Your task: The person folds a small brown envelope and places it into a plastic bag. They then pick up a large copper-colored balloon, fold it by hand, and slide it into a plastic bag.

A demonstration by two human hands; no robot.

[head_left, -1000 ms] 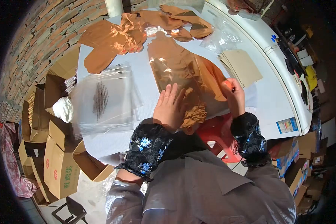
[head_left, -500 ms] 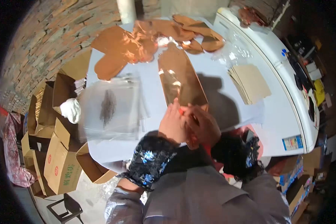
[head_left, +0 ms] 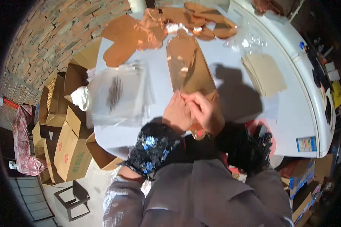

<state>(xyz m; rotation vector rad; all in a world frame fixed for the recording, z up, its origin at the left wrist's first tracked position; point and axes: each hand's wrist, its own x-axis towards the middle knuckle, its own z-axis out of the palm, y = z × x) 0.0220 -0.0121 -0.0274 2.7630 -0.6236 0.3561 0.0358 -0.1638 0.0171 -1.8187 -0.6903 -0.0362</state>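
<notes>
A long brown package [head_left: 182, 60] with shiny film lies lengthwise on the white table [head_left: 159, 81], its near end under my hands. My left hand [head_left: 177, 113] is at that end, fingers close together and pressed to the film. Beside it, my right hand [head_left: 205, 113] is closed in a pinch, its fingertips meeting my left fingers at the package's edge. What exactly the fingertips hold is too small to tell. Below the hands a brown, shiny end of material [head_left: 198, 133] shows.
Clear plastic bags [head_left: 119, 96] are stacked on the left. Brown pieces [head_left: 129, 34] lie along the back, crumpled clear film [head_left: 250, 39] at the back right, beige sheets [head_left: 264, 74] on the right. Cardboard boxes [head_left: 74, 151] and a dark stool [head_left: 72, 200] stand left of the table.
The camera view has shifted, so the table's contents sit higher and further right. A small red spot between my fingertips no longer shows. My right hand has turned slightly, its fingers pinched.
</notes>
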